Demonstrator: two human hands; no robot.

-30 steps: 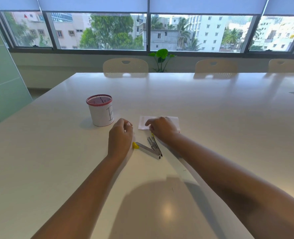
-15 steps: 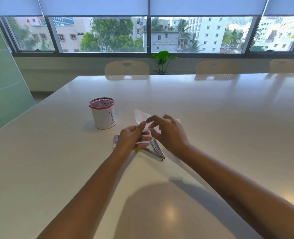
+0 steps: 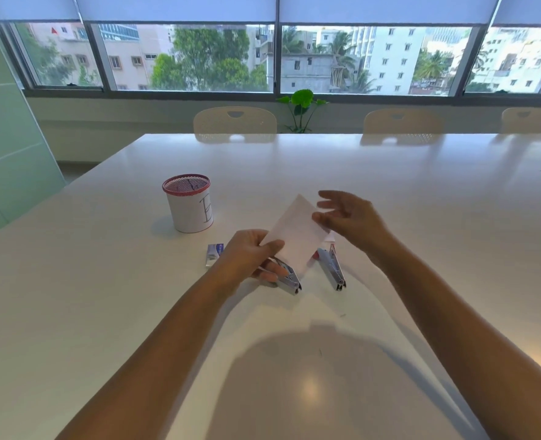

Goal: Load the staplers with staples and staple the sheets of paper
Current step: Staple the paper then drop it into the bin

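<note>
Two staplers [image 3: 332,267] partly hidden behind paper [image 3: 296,235].

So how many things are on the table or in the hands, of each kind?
Staplers: 2
Paper: 1, held by the left hand
Staple box: 1
Cup: 1
Total: 5

Two staplers lie on the worktop [image 3: 389,192] — one [image 3: 290,279] partly under the left hand's fingers, one [image 3: 332,269] to its right. One paper slip [image 3: 297,239], one staple box [image 3: 213,254], one mesh cup [image 3: 188,203], three chairs — one potted plant [image 3: 301,104].
</note>
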